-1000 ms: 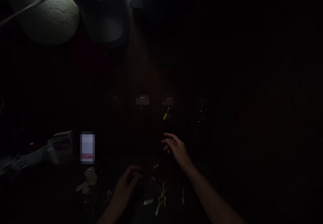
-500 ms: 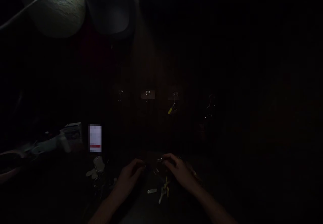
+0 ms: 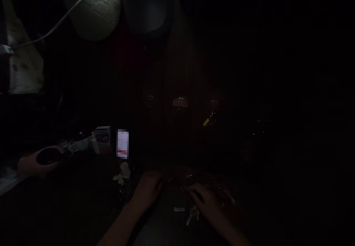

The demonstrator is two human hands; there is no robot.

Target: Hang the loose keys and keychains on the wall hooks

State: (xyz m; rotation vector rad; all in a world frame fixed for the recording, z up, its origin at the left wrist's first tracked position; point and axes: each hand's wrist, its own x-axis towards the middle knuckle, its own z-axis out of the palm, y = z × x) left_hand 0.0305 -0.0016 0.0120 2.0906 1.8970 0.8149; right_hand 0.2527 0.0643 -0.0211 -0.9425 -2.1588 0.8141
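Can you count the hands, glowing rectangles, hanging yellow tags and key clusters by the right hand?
Bare hands, left hand and right hand: 2
Pale glowing rectangle with red band: 1
Hanging oblong yellow tag: 1
Silver-and-yellow key cluster by the right hand: 1
Total: 5

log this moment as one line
left hand: grip unclear | right hand: by keys, grip unclear | screen: lit | view: dark

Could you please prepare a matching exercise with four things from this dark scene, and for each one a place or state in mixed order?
1. Bright screen
2. Yellow tag
3. Key
4. Small box

A. hanging below a hook
B. just left of the bright screen
C. glowing pale
D. close to the right hand

Pairs: 1-C, 2-A, 3-D, 4-B
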